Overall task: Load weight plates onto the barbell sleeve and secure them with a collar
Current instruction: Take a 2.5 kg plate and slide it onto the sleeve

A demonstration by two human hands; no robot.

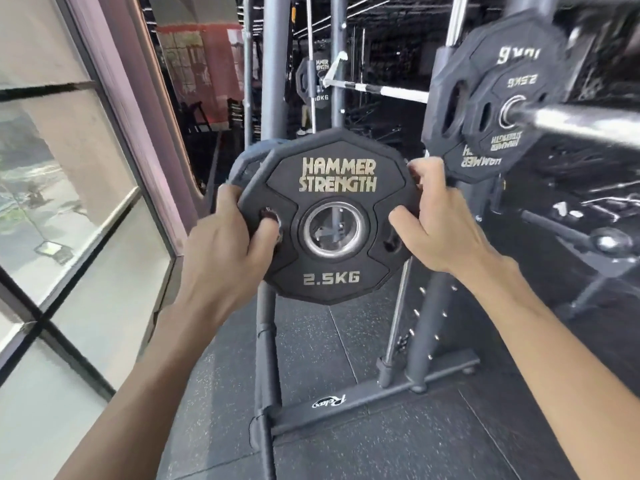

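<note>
While my left hand (225, 244) grips the 2.5KG plate (337, 178) through its slot, right hand (440, 223) clamped on the other edge, plate upright mid-air, down-left of the barbell sleeve (581, 123), two plates (519, 81) loaded already.

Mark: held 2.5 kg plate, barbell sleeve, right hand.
held 2.5 kg plate (337, 180): head view, lettered upper face.
barbell sleeve (581, 124): head view, bare chrome shaft.
right hand (441, 226): head view, back of hand.

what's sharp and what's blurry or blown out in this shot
In the head view, the 2.5 kg plate, gripped by the left hand and right hand, is sharp, its lettering legible; the barbell sleeve at upper right is smeared with glare; the window at left is bright and hazy.
</note>
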